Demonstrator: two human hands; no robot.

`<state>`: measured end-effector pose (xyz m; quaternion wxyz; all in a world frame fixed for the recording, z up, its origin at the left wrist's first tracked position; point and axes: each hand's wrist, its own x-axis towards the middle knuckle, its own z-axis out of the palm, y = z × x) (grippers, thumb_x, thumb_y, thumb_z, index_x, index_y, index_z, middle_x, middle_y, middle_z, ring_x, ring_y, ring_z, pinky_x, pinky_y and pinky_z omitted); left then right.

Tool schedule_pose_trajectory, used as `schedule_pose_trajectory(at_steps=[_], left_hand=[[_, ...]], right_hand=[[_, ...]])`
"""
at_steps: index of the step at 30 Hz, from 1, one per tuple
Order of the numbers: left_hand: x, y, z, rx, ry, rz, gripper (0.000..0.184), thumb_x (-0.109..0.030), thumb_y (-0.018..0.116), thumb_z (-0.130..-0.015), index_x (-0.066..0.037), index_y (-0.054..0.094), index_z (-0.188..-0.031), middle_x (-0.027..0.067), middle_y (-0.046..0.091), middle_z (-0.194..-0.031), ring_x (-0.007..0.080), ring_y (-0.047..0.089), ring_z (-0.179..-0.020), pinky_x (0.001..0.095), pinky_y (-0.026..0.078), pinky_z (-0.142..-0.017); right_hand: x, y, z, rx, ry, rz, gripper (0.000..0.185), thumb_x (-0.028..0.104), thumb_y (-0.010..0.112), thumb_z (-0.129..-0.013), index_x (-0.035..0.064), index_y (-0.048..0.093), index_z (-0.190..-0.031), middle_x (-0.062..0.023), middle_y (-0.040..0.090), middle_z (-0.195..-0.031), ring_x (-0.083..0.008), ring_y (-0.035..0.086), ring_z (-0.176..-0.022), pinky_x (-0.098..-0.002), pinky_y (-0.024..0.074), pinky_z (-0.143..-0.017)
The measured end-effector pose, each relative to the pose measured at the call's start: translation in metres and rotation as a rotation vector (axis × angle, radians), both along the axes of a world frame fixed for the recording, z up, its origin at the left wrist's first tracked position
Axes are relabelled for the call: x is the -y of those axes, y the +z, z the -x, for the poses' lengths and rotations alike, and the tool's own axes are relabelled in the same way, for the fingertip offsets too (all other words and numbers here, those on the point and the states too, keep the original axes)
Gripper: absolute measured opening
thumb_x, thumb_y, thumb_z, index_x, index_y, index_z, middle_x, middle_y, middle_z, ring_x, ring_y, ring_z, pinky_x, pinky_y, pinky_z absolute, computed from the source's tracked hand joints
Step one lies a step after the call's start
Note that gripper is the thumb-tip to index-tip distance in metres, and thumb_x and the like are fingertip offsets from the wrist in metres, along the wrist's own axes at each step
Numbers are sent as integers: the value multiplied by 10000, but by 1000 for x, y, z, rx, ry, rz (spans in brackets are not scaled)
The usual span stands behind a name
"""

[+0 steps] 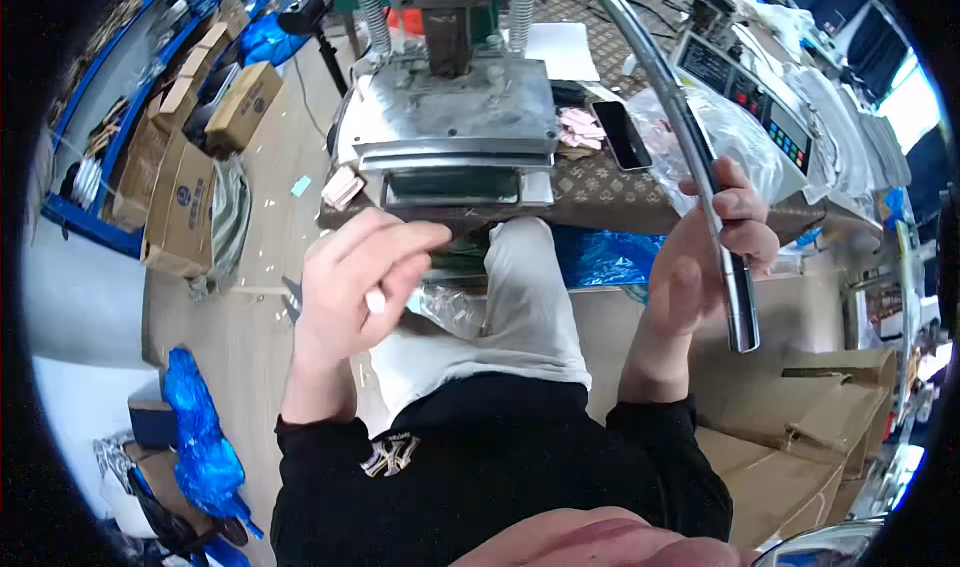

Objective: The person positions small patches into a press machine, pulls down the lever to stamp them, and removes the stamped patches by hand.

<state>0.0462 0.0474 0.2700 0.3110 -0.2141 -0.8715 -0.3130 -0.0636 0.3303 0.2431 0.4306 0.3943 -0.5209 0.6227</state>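
Observation:
My left hand (350, 282) is raised in front of the press with its fingers curled together. A small white piece (376, 301) shows between the fingers; its kind is too small to make out. My right hand (712, 252) closes round the lower part of a long shiny metal lever (690, 132), which slants down from the top to the right. Ahead stands a metal press (455, 112) with a thick steel block and springs on both sides. A dark green pad (455, 186) lies under its plate.
Small pink pieces (343, 187) lie at the press's left, others (580, 128) at its right beside a phone (622, 135). A control box (745, 97) stands at the back right. Cardboard boxes (180, 202) fill the left; more cardboard (800, 437) lies at the lower right.

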Motion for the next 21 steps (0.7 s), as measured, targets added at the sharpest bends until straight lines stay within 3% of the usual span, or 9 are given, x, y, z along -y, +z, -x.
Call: schedule_pose_trajectory(at_steps=[2, 4, 10, 16, 21], left_hand=[[10, -46, 25, 87, 54, -61, 178, -134, 681, -957, -83, 754, -1111, 115, 667, -920, 256, 683, -719, 343, 529, -604], [15, -87, 44, 123, 315, 13, 196, -159, 664, -984, -72, 725, -1149, 117, 672, -1044, 305, 703, -828, 395, 553, -684], [1, -151, 58, 203, 411, -82, 185, -181, 657, -995, -84, 687, -1150, 115, 643, -1098, 327, 697, -859, 431, 554, -727], [-1, -178, 70, 124, 415, -230, 160, -145, 646, -968, -43, 657, -1091, 173, 617, -1030, 380, 638, -959, 454, 522, -810], [1, -184, 73, 64, 391, -210, 173, -120, 658, -942, -32, 656, -1091, 177, 612, -1022, 382, 626, -947, 448, 516, -802]], right_hand=[[-7, 5, 0, 28, 60, -79, 344, 344, 718, -951, 141, 494, -1114, -88, 545, -1249, -428, 425, -1416, -499, 506, -976], [-8, 4, 1, 54, 116, -102, 321, 358, 713, -952, 143, 502, -1064, -80, 549, -1231, -428, 424, -1415, -502, 490, -969], [-3, 3, 2, 100, 271, -42, 308, 379, 724, -948, 164, 507, -987, -48, 546, -1160, -412, 426, -1410, -494, 457, -963], [1, 4, -5, 148, 225, -44, 297, 359, 735, -941, 172, 505, -969, -34, 538, -1122, -402, 427, -1408, -494, 460, -957], [1, 2, -1, 130, 233, -10, 303, 337, 751, -927, 177, 496, -966, -32, 536, -1126, -402, 429, -1407, -499, 464, -949]])
